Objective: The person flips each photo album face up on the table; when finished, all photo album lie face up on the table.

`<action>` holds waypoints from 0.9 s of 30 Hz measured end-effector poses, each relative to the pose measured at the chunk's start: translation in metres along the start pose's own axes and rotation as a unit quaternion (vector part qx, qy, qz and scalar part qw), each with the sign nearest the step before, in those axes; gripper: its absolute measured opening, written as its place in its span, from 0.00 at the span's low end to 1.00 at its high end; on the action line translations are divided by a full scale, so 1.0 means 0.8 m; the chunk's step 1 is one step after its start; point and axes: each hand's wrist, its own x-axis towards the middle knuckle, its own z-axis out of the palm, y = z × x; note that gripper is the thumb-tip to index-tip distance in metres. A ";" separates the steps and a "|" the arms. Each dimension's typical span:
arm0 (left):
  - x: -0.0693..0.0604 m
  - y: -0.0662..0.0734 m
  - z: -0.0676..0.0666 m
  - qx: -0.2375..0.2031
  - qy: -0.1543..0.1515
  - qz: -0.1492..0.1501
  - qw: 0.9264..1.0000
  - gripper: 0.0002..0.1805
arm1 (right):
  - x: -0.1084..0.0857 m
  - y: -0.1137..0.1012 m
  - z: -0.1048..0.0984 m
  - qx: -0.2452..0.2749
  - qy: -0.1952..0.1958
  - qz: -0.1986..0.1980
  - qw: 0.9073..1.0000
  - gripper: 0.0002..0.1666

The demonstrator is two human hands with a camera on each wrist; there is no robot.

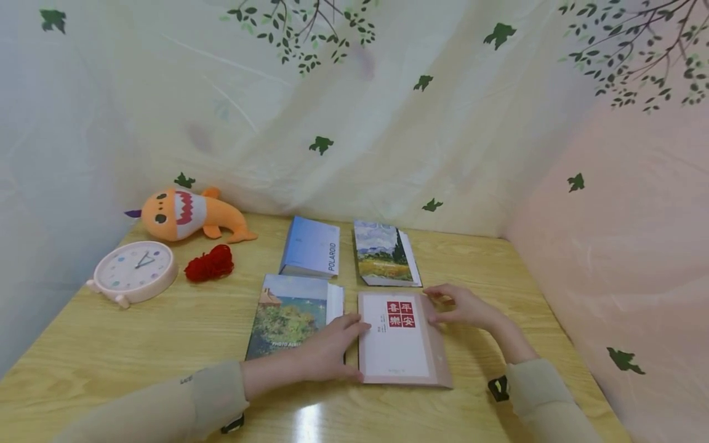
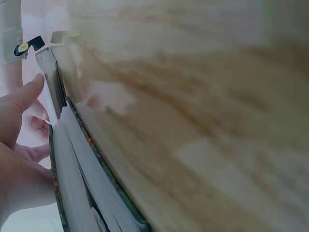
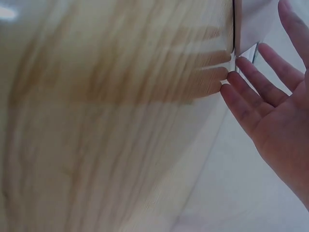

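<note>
A pinkish book with a white cover panel and red character squares lies flat on the table. My left hand touches its left side, the thumb near the lower corner and the other fingers higher up. That hand reaches across a photo album with a seaside painting, lying to the left. At the book's upper right edge, my right hand rests its fingertips, and in the right wrist view its fingers are spread and fairly straight. The left wrist view shows the album's page edges below the left hand.
Behind lie a blue POLAROID album and a wheat-field painting album. On the left are an orange shark plush, red yarn and a pink clock. A leaf-patterned curtain borders the wooden table.
</note>
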 end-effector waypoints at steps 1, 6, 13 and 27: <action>-0.001 0.000 0.000 0.002 -0.002 -0.001 1.000 0.52 | 0.001 0.001 0.001 0.000 -0.003 -0.001 1.000 0.40; -0.003 0.001 0.001 0.006 -0.007 0.002 1.000 0.50 | 0.004 0.007 0.005 -0.009 -0.012 -0.011 1.000 0.40; -0.002 0.002 -0.001 0.026 -0.007 0.012 1.000 0.47 | 0.008 0.014 0.006 -0.027 -0.010 -0.043 0.999 0.39; -0.003 0.005 0.000 0.088 -0.020 0.005 0.996 0.47 | 0.009 0.008 0.000 0.066 -0.043 -0.015 0.997 0.39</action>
